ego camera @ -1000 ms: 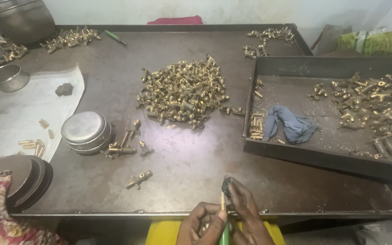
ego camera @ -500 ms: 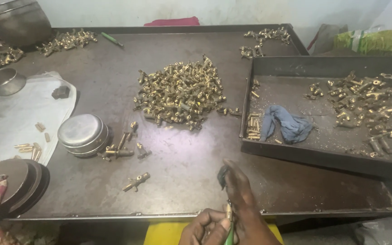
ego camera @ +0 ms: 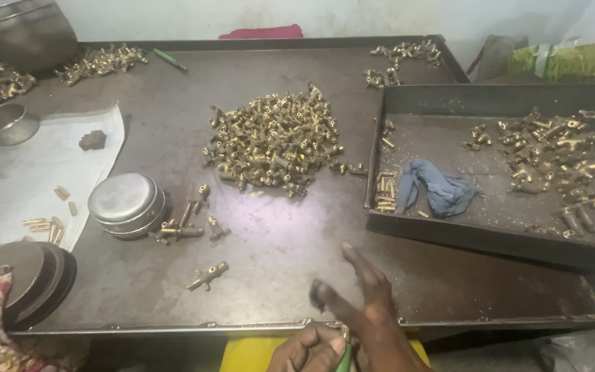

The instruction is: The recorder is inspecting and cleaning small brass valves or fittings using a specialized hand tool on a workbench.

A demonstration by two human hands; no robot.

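Right hand (ego camera: pixel 373 317) reaches up over the near edge of the dark metal table (ego camera: pixel 173 96), fingers spread open and extended, palm down; a small dark object (ego camera: pixel 318 295) sits at the tip of its lower finger, touching or just beside it, contact cannot be told. Left hand (ego camera: pixel 308 350) is at the bottom edge, below the table rim, fingers curled closed around a green-handled tool (ego camera: pixel 344 355), only partly visible.

Nearest loose part: one brass fitting (ego camera: pixel 208 275) lying flat on the table, left of the right hand, apart from it. Further left, a few more brass pieces (ego camera: pixel 180 231) lie just beside a stack of round metal tins (ego camera: pixel 127 204).

Centre of table: large heap of brass fittings (ego camera: pixel 273 141), well apart from both hands.

Right side: dark tray (ego camera: pixel 490 238) holding a blue cloth (ego camera: pixel 439 193) and a second group of brass parts (ego camera: pixel 552 155).

Left side: white sheet (ego camera: pixel 15 179) with a steel bowl (ego camera: pixel 7 124) at its far edge.
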